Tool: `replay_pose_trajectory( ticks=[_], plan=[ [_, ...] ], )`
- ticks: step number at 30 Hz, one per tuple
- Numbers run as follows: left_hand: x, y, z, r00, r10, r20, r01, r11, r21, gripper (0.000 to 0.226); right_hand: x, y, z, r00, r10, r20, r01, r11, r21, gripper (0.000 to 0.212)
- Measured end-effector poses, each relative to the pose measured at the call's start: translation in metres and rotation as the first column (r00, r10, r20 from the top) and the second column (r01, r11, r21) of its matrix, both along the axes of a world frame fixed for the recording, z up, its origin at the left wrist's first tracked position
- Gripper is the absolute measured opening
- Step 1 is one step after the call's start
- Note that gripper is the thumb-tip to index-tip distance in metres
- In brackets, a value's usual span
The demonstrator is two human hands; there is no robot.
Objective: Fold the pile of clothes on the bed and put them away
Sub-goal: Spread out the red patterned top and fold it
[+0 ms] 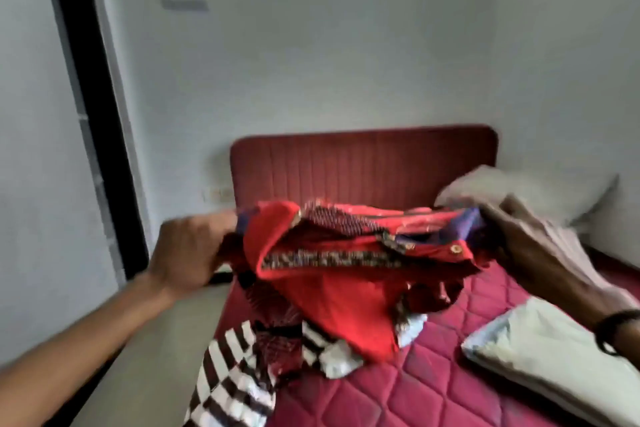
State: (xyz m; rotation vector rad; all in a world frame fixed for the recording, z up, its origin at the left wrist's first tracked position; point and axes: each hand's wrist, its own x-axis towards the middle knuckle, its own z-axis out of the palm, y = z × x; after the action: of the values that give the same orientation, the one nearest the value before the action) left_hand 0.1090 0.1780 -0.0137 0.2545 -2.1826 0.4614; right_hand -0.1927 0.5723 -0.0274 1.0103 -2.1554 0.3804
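L hand [187,255] + R hand [519,246] grip red garment [332,274] | above bed [415,392] | no text legible

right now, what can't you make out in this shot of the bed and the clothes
Head view, all motion-blurred:
- Red embroidered garment: bunched folds hide its type and shape.
- Left hand and right hand: the cloth covers the gripping fingers.
- Brown-and-white checkered cloth: cut off by the bottom edge, partly under the garment.
- Pale folded pillow: cut off at the right edge.

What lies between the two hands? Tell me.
In the head view, the red garment stretches between the left hand and right hand, each gripping one end, held above the checked cloth on the mattress.
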Motion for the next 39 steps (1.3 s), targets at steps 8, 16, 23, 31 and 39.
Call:
replay_pose_trajectory(
  ticks=[8, 16, 23, 31, 39],
  plan=[
    [0.062, 0.08, -0.299, 0.757, -0.125, 0.641, -0.392, 0.699, 0.599, 0.062, 0.065, 0.035, -0.279, 0.517, -0.268, 0.813, 0.142, 0.963, 0.228, 0.017],
    [0.038, 0.172, -0.351, 0.862, -0.101, 0.498, -0.408, 0.445, 0.797, 0.06, 0.136, 0.029, -0.346, 0.337, -0.037, 0.941, -0.144, 0.985, 0.091, 0.1],
    [0.025, 0.164, -0.333, 0.993, 0.111, -0.027, 0.043, -0.139, 0.989, 0.029, 0.143, 0.008, -0.325, 0.612, 0.005, 0.791, 0.058, 0.997, -0.051, 0.024],
    [0.092, 0.202, -0.249, 0.943, -0.064, 0.325, -0.298, 0.264, 0.917, 0.041, 0.207, 0.04, -0.233, 0.266, 0.319, 0.91, 0.319, 0.861, -0.395, 0.051],
    [0.101, 0.229, -0.266, 0.739, -0.149, 0.657, -0.525, 0.483, 0.701, 0.067, 0.275, 0.039, -0.281, 0.629, -0.407, 0.663, -0.078, 0.815, 0.574, 0.034]
  ],
)
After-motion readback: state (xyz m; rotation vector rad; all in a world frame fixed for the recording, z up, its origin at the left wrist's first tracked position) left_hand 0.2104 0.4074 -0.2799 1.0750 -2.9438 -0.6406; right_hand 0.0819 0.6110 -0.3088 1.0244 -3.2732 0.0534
